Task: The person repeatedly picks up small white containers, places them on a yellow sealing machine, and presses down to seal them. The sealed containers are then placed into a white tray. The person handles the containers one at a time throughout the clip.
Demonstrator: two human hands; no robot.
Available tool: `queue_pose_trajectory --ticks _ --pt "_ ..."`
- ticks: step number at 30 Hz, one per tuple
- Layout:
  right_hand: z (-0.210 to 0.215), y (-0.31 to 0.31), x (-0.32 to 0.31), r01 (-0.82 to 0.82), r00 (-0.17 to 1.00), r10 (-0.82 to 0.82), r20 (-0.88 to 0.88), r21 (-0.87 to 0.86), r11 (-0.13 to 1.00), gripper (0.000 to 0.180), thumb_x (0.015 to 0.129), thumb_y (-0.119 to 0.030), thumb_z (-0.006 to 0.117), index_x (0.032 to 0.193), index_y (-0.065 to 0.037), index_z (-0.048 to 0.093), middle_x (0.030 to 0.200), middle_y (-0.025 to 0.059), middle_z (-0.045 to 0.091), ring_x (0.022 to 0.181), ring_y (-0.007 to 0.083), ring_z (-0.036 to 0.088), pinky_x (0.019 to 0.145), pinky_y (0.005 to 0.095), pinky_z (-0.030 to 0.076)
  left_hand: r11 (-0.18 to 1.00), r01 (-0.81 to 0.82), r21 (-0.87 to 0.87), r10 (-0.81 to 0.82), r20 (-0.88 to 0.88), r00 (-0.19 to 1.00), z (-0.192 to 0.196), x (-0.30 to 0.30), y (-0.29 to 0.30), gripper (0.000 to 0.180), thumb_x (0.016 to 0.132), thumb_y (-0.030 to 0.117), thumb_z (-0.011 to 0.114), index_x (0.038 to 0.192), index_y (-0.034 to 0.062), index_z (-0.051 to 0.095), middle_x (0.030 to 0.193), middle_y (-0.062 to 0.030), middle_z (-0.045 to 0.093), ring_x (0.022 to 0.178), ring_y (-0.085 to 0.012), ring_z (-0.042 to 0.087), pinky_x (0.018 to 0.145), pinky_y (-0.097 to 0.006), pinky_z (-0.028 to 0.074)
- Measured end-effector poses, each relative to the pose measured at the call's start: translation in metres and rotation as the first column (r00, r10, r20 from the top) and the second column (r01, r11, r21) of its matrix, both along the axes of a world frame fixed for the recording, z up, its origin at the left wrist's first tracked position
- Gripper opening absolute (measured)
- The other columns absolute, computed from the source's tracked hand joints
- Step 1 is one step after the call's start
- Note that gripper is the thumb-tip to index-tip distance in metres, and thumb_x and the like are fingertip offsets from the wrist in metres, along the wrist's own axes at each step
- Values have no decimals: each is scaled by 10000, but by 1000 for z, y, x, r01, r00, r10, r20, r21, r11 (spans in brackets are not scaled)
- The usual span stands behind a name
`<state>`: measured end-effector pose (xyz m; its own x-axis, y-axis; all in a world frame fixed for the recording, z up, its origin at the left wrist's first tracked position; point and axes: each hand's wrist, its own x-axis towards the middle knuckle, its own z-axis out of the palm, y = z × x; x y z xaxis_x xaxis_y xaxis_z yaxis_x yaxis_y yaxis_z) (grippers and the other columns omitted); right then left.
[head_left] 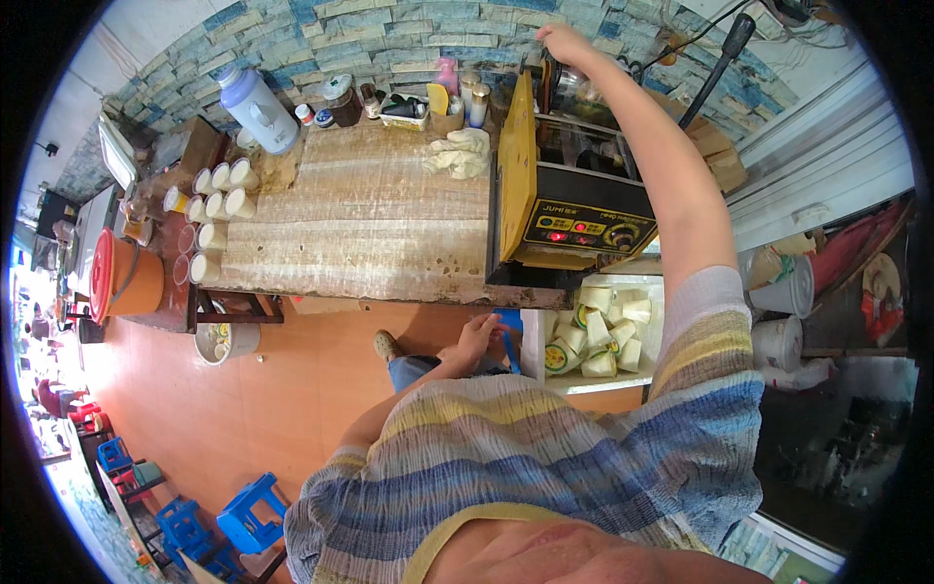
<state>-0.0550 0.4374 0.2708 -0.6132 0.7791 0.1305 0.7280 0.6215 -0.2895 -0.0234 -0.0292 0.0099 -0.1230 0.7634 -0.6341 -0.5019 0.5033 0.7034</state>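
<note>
On the counter's right end stands a black-and-yellow machine (584, 190), apparently a cup sealer, with red lights and a knob on its front panel. My right arm stretches along its right side. At its far end my right hand (564, 44) has its fingers bent in; what they hold, if anything, is hidden. My left hand (475, 339) is low in front of the counter, fingers drawn together beside a blue edge (509, 348); I cannot make out anything in them. Right of it, a white box (533, 343) holds several white cups (597, 336), some with coloured lids.
White cups (216, 200) stand in rows at the counter's left. A thermos (261, 112), jars (341, 97) and white gloves (459, 154) lie toward the wall. A black lever (720, 68) rises right of the machine. An orange bucket (131, 280) and blue stools (253, 511) are left.
</note>
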Motion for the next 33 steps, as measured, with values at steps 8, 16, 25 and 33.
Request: queue_pose_trajectory --ticks 8,16,25,33 --pt "-15 -16 21 13 992 22 -123 277 961 319 933 -124 362 1180 -69 557 1080 138 624 914 309 604 754 426 496 998 17 53 -17 -1 1000 -24 0 4 325 973 237 444 1138 -20 554 949 -90 655 786 -118 557 718 -257 473" --pt "-25 -23 21 45 956 63 -287 355 934 374 813 -76 466 1168 -110 582 956 147 663 846 337 622 690 454 489 999 -5 37 3 43 999 -27 3 -1 312 974 253 445 1115 -1 559 938 -70 633 799 -120 568 714 -258 480" --pt "-5 -10 29 13 906 279 -320 677 736 524 919 -408 463 1324 -80 414 1195 227 546 1104 390 512 894 508 428 999 -4 40 3 22 1000 -20 3 4 297 969 246 453 1089 3 574 915 -80 630 810 -143 592 691 -269 495" --pt "160 38 229 268 896 70 -439 660 702 325 915 -313 470 1080 -32 479 948 182 543 864 335 509 749 465 443 981 93 170 -75 -110 991 -41 10 2 248 911 217 519 986 -3 605 853 -97 672 754 -155 628 670 -302 517"
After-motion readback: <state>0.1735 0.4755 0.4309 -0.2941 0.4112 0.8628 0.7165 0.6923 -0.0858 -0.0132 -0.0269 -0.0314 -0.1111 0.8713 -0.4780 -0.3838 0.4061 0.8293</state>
